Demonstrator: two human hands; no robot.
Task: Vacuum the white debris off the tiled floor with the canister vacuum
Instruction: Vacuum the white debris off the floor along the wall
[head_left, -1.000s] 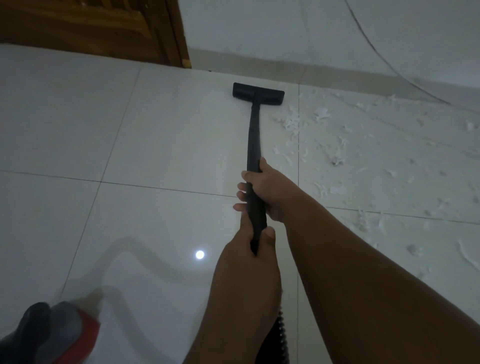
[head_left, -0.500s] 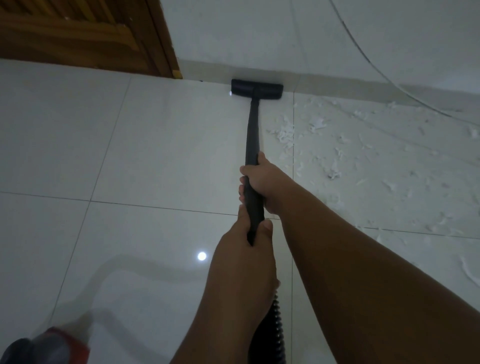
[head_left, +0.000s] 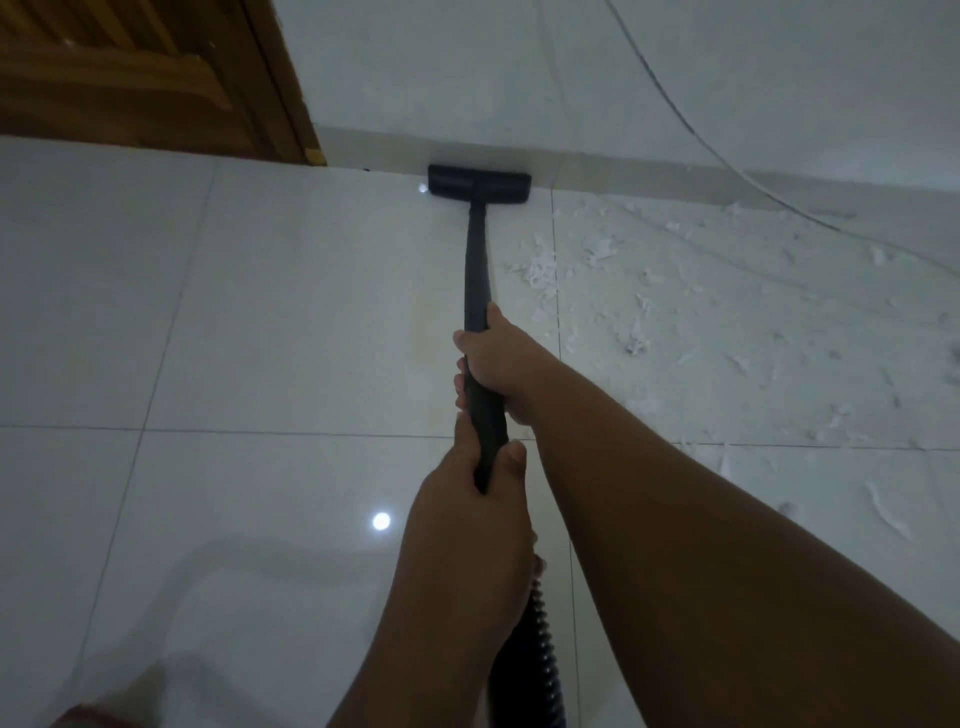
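Observation:
A black vacuum wand runs away from me to a flat black floor head, which rests on the tiles against the skirting of the far wall. My right hand grips the wand higher up. My left hand grips its near end just below. The ribbed black hose drops from under my left hand. White debris lies scattered over the tiled floor to the right of the wand. Only a red sliver of the canister shows at the bottom left.
A wooden door stands at the far left, next to the white wall. A thin cable hangs down the wall and trails onto the floor at the right. A ceiling light reflects as a bright spot on the tiles.
The floor head has slid forward across the tile and now touches the skirting. Both hands went forward with the wand. The canister has dropped almost out of view at the bottom left.

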